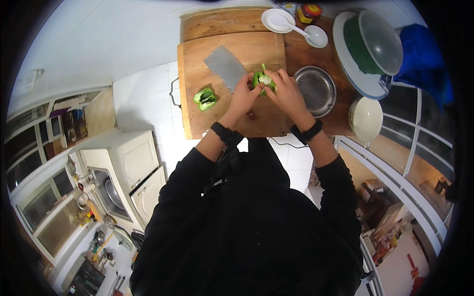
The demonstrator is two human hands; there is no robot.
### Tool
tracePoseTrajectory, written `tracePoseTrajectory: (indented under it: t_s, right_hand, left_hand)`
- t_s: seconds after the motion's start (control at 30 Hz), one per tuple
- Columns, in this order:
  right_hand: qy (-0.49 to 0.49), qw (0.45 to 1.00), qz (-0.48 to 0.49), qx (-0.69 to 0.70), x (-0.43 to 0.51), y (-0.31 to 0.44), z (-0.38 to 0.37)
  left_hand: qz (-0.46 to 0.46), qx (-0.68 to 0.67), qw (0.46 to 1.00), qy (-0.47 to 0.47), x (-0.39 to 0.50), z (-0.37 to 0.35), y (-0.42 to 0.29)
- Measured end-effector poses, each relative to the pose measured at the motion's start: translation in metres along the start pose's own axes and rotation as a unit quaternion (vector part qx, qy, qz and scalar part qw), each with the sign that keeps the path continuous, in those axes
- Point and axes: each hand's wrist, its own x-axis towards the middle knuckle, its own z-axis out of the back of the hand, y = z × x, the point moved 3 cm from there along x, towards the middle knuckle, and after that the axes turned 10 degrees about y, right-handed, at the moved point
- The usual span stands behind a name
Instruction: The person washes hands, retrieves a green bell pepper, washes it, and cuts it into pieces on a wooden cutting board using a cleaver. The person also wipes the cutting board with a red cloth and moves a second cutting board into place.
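Between my two hands is a green bell pepper piece (265, 80), its pale core and stem turned up. My left hand (243, 95) grips its left side, with the thumb at the core. From the right, my right hand (287, 92) holds it with fingers near the stem and thumb beneath. A cleaver blade (225, 67) lies flat on the wooden cutting board (207, 124), just beyond my left hand; the cleaver's handle is hidden. Another cut green pepper piece (205, 99) rests hollow side up on the board, to the left.
Right of the board sits a round metal pan (316, 90) on the wooden table (301, 55). Beyond it are a white saucer (274, 18), a small bowl (317, 36) with a spoon and a red-lidded jar (309, 13). A cream bowl (366, 119) and a green colander (359, 48) stand farther right.
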Motion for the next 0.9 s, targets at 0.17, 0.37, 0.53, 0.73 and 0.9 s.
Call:
tracePoseTrajectory:
  t_s: [0.17,0.37,0.53,0.73,0.9]
  right_hand:
    - [0.032,0.994,0.095,-0.036,0.014,0.067,-0.008]
    - [0.098,0.972,0.175,-0.119,0.034,0.166,-0.068]
    - [0.126,0.951,0.235,-0.158,0.045,0.278,-0.143]
    - [0.161,0.930,0.291,-0.156,0.052,0.423,-0.245]
    - [0.302,0.863,0.380,-0.141,0.091,0.525,-0.287]
  left_hand:
    - [-0.010,-0.195,0.980,-0.041,-0.058,0.044,-0.002]
    - [0.028,-0.265,0.958,-0.107,-0.139,0.110,0.021]
    - [-0.060,-0.250,0.956,-0.139,-0.219,0.199,0.059]
    - [-0.079,-0.304,0.934,-0.168,-0.321,0.325,0.118]
    - [-0.086,-0.359,0.915,-0.160,-0.389,0.414,0.145]
